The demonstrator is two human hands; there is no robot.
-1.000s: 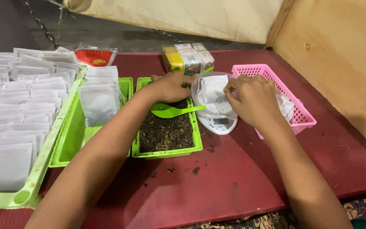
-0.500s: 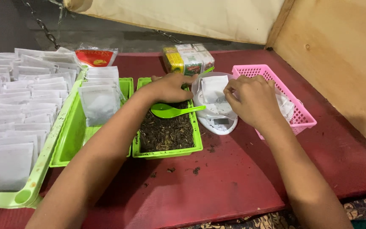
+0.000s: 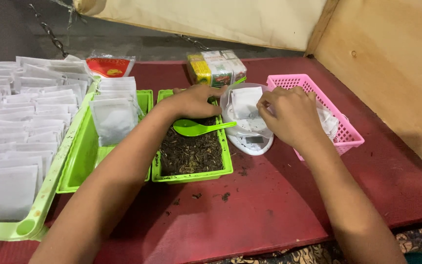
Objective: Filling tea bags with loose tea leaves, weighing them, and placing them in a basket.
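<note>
- Head view: the left hand [image 3: 194,101] rested over the far end of the green plastic tray of dark loose tea leaves [image 3: 191,152], its grip clenched on the handle of a green plastic spoon [image 3: 199,127] whose bowl lay level above the leaves.
- The right hand [image 3: 291,115] pinched the edge of a small white paper filter bag [image 3: 245,101], holding it at the mouth; the bag sat on the white round digital scale [image 3: 248,132], just right of the tea tray.
- The bag would likely handle as very light, soft and easily crumpled, so the sensible hold was at the top rim, with the fingertips parting the opening; whether it was already open could not be made out from this angle.
- The spoon looked stiff and light, best taken by the handle.
- A pink plastic lattice basket [image 3: 337,115] with more white bags stood beside the right hand.
- A second green tray [image 3: 84,168] holding a stack of white bags lay left of the tea, and a long pale-green tray [image 3: 46,189] of filled sachets further left.
- Two small packets stood at the back of the dark red worktop [image 3: 250,215].
</note>
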